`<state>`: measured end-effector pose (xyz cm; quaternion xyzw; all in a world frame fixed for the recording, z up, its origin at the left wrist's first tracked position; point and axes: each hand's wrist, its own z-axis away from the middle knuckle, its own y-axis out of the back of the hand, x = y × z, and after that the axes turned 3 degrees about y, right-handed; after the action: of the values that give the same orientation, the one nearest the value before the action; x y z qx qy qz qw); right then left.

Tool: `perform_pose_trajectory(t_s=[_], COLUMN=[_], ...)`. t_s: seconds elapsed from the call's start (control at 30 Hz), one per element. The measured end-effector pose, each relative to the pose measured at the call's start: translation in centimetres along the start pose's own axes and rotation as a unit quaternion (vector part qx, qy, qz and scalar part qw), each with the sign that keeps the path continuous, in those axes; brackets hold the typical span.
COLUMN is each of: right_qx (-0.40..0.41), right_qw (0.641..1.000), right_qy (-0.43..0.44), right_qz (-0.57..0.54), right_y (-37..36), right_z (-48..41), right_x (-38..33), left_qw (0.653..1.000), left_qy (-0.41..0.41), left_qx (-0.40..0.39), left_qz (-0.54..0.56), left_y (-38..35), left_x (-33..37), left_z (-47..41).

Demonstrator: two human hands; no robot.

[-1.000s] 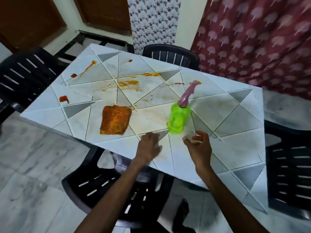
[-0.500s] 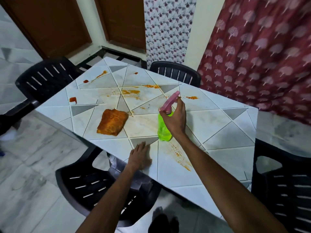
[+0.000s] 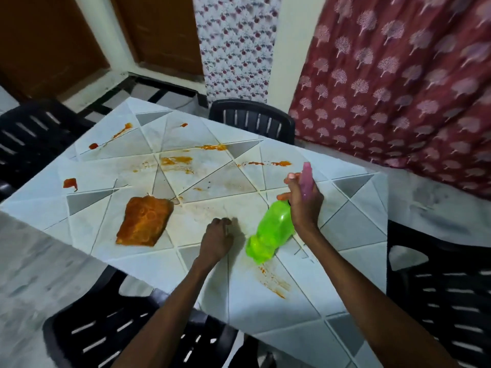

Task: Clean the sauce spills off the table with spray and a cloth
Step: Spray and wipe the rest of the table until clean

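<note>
Near bench (image 3: pixel 353 235) front edge: right hand (image 3: pixel 303 205) grips tilted bottle (image 3: pixel 268 235) by neck; left hand (image 3: pixel 216 240) rests curled, empty, near cloth (image 3: pixel 144 221). Aim nozzle (image 3: pixel 307 179) at spills (image 3: pixel 176 162), mist evenly.

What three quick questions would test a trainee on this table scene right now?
1. True or false: the cloth lies under the left hand.
2. Which hand grips the bottle? A. left hand B. right hand C. both
3. Fill in: the bottle is held ____, not upright.

Key
1. False: the cloth lies apart from the left hand, off to its left.
2. B
3. tilted
</note>
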<state>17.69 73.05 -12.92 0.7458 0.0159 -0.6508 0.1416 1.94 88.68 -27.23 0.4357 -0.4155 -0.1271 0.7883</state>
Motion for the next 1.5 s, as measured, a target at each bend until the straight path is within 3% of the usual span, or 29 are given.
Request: perform_pose_trajectory(t_s=[0.2,0.37,0.53,0.77,0.93,1.07,1.27,1.5], right_qx=[0.011,0.042,0.097,0.129,0.110,0.027,-0.097,-0.203], right_qw=[0.974,0.952,0.930,0.918,0.910,0.920,0.913,0.902], right_qy=[-0.224,-0.303,-0.345,-0.358,-0.368,-0.362,-0.364,-0.346], right_qz=[-0.031,-0.011,-0.081,-0.116,-0.156,-0.148,-0.153,-0.156], right_y=[7.5,14.2,19.9,22.5,20.2,16.5,6.2,-4.1], right_z=[-5.4,-7.3,-11.2,-14.7,-15.3,-16.1,-15.3,-12.8], right_x=[5.3,8.1,9.6,10.4,10.1,9.7,7.0,4.0], left_qw=[0.990,0.954,0.934,0.936,0.942,0.956,0.980,0.987], left_qy=[-0.134,-0.242,-0.235,-0.213,-0.235,-0.207,-0.121,-0.026], left_qx=[-0.051,-0.113,-0.166,-0.144,-0.126,-0.093,-0.011,0.021], left_qz=[-0.016,-0.136,-0.213,-0.239,-0.205,-0.184,-0.158,-0.159], left_y=[-3.0,-7.0,-9.5,-11.6,-10.7,-8.9,-4.0,1.2], left_x=[9.3,16.1,20.9,21.0,20.2,18.2,11.6,4.2], left_z=[-7.4,-12.2,-14.1,-14.5,-14.9,-15.1,-15.5,-14.9])
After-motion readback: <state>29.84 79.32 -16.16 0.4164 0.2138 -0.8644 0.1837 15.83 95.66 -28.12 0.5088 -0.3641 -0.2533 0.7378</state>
